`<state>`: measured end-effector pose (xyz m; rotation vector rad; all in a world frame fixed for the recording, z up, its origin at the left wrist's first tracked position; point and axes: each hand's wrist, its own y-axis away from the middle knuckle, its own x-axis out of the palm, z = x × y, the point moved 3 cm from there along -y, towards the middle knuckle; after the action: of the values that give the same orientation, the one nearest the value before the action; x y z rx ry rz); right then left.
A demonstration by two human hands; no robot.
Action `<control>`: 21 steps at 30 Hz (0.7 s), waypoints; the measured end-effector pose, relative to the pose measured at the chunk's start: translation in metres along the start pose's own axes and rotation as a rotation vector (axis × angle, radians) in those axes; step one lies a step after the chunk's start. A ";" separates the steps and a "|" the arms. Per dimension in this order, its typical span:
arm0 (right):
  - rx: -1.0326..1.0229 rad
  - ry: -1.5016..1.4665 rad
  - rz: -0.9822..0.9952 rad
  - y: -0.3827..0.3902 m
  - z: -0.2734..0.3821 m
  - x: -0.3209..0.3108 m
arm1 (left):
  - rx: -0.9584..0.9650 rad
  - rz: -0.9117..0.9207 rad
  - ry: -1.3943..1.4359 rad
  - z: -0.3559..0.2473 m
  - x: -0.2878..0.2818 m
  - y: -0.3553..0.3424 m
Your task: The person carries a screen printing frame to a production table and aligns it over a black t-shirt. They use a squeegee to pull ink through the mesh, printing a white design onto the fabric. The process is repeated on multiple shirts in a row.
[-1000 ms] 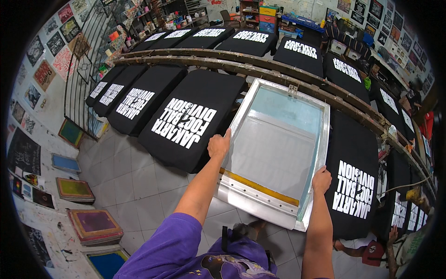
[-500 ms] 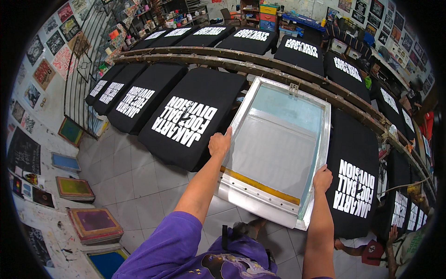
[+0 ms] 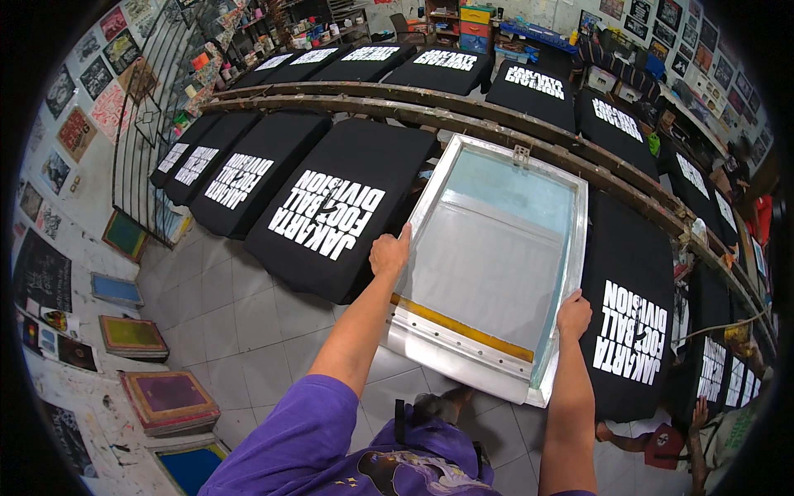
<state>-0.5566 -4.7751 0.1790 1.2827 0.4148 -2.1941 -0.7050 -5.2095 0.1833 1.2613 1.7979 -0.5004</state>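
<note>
Two hands hold a framed screen by its opposite sides. We see the left hand [image 3: 389, 255] closed on the left side rail and the right hand [image 3: 574, 316] closed on the right one (fingers under the rails are largely hidden from us). The framed screen [image 3: 496, 256] occupies the middle of the view, between a left black cloth [image 3: 339, 215] and a right black cloth [image 3: 633, 281], both printed with white lettering. We note its silvery metal border, its pale mesh, an amber strip [image 3: 463, 329] across the near end, and a small metal bracket [image 3: 521, 155] at the far end, beside a long rail [image 3: 347, 102]. At lower right we find a co-worker's hand [image 3: 700, 412]; at lower left, a stack of coloured frames [image 3: 169, 401] stands by the wall.
</note>
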 end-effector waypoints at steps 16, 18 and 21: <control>-0.001 -0.017 -0.025 0.001 0.000 0.000 | -0.013 0.007 -0.016 0.003 0.002 -0.003; -0.001 -0.022 -0.022 0.000 0.000 0.001 | -0.018 0.014 -0.008 0.003 0.002 -0.003; -0.014 -0.026 -0.032 0.000 -0.001 0.002 | -0.022 0.016 -0.002 0.003 0.002 -0.003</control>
<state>-0.5567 -4.7751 0.1773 1.2470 0.4426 -2.2279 -0.7073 -5.2114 0.1793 1.2588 1.7858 -0.4722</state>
